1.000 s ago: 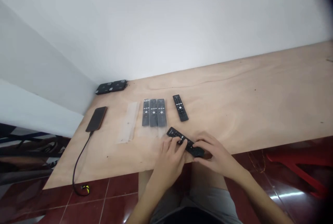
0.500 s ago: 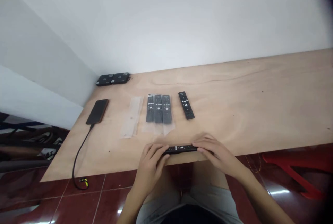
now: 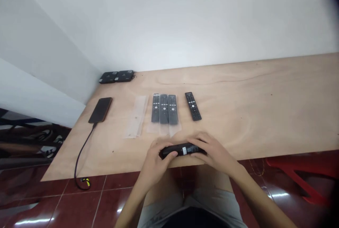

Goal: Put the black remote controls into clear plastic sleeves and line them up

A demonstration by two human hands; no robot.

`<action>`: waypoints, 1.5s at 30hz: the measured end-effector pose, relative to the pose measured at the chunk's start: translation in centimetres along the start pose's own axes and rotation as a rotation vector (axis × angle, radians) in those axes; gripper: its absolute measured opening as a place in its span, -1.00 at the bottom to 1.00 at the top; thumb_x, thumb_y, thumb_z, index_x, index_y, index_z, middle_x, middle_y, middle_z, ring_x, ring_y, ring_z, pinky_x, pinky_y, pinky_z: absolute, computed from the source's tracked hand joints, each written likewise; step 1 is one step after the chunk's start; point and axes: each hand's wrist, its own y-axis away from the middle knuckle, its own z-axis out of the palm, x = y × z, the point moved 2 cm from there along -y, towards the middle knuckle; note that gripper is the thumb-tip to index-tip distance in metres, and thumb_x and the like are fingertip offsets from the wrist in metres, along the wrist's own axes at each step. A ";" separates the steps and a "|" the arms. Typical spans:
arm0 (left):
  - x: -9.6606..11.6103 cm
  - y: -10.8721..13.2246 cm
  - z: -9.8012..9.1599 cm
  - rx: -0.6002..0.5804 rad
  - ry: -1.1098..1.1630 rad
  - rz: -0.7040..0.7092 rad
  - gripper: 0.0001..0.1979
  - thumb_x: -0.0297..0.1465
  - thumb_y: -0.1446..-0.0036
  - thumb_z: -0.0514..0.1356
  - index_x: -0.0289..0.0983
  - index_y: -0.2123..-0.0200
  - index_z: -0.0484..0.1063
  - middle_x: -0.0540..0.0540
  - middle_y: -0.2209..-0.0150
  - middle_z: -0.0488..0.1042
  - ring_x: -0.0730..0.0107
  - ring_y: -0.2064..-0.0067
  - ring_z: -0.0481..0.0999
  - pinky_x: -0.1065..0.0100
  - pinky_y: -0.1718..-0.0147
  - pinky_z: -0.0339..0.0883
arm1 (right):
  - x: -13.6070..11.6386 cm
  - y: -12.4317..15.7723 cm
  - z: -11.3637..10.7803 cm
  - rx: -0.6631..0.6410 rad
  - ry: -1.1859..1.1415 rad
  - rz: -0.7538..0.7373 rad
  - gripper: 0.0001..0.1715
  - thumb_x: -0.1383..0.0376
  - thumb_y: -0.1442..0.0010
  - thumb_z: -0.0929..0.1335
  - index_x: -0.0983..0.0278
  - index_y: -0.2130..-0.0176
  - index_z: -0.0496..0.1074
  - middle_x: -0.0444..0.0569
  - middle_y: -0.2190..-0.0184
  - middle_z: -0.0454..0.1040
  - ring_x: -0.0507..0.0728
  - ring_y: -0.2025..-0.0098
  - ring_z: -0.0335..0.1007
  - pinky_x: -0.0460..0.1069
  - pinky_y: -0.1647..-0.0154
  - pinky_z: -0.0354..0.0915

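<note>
Both hands grip a black remote control [image 3: 178,149] held sideways at the table's front edge. Its back faces up, with a white label and some printing showing. My left hand [image 3: 156,157] is closed around the left end, thumb along the near side. At the other end my right hand [image 3: 210,150] has its thumb and fingers wrapped round the remote. Beyond it lie several more remotes: a bare one [image 3: 193,106] on its own, and a row of three in clear sleeves, with the middle sleeved remote [image 3: 164,109] between the other two.
Clear plastic sleeves [image 3: 136,116] lie left of the row. A phone [image 3: 100,110] with a black cable [image 3: 79,157] sits farther left, the cable hanging over the edge. Two black boxes [image 3: 116,76] stand by the wall. A red chair [image 3: 296,171] is at the right.
The remote in my hands has been turned over: its buttons faced up before, and now its labelled back does. Both hands have shifted their hold on its ends.
</note>
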 end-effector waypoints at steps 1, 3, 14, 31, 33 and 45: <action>0.1 -0.1 -0.1 -0.015 0.001 0.014 -0.83 -0.32 -0.26 0.43 -0.14 0.07 0.70 -0.12 0.14 0.65 0.10 0.08 0.66 0.05 0.04 0.60 | 0.0 0.0 0.0 0.000 0.000 0.004 -0.39 0.19 -0.46 0.47 -0.01 -0.41 0.41 0.11 -0.21 0.56 0.40 -0.24 0.46 0.36 -0.26 0.47; 0.3 -0.3 -0.3 -0.039 -0.047 0.056 -0.83 -0.32 -0.30 0.41 -0.14 0.04 0.69 -0.12 0.12 0.65 0.10 0.07 0.65 0.07 0.04 0.61 | 0.0 0.1 0.0 -0.008 -0.004 0.014 -0.40 0.18 -0.48 0.46 0.00 -0.42 0.40 0.12 -0.23 0.54 0.39 -0.24 0.45 0.35 -0.27 0.46; 1.4 -1.0 -0.7 -0.201 -0.372 0.404 -0.51 -0.38 -0.34 0.41 -0.11 -0.29 0.50 -0.20 -0.09 0.56 0.03 -0.11 0.56 0.05 -0.06 0.58 | -0.2 0.0 -0.1 -0.016 0.004 0.032 -0.43 0.14 -0.51 0.42 0.05 -0.42 0.38 0.13 -0.23 0.53 0.39 -0.25 0.43 0.34 -0.29 0.43; -3.4 0.2 -5.4 -0.176 0.200 0.045 -0.61 -0.27 -0.27 0.48 -0.12 -0.14 0.60 -0.18 -0.11 0.64 0.01 -0.15 0.67 -0.05 -0.21 0.58 | 0.1 0.0 -0.1 -0.039 -0.036 0.058 -0.41 0.14 -0.51 0.43 0.01 -0.44 0.36 0.10 -0.28 0.48 0.38 -0.31 0.39 0.33 -0.34 0.42; -2.9 0.0 -5.0 -0.154 0.139 0.110 -0.60 -0.28 -0.26 0.48 -0.08 -0.15 0.60 -0.15 -0.09 0.63 0.04 -0.13 0.66 -0.03 -0.18 0.58 | 0.1 0.0 -0.1 -0.042 -0.034 0.061 -0.41 0.15 -0.51 0.43 0.01 -0.44 0.36 0.09 -0.29 0.47 0.38 -0.32 0.38 0.32 -0.35 0.41; -0.8 -0.8 -1.1 -0.192 -0.182 0.421 -0.53 -0.36 -0.35 0.41 -0.06 -0.29 0.53 -0.18 -0.07 0.51 0.07 -0.14 0.48 0.02 -0.14 0.49 | 0.0 0.0 -0.1 -0.072 -0.024 0.027 -0.40 0.11 -0.50 0.44 0.01 -0.43 0.36 0.10 -0.20 0.52 0.40 -0.24 0.40 0.35 -0.29 0.40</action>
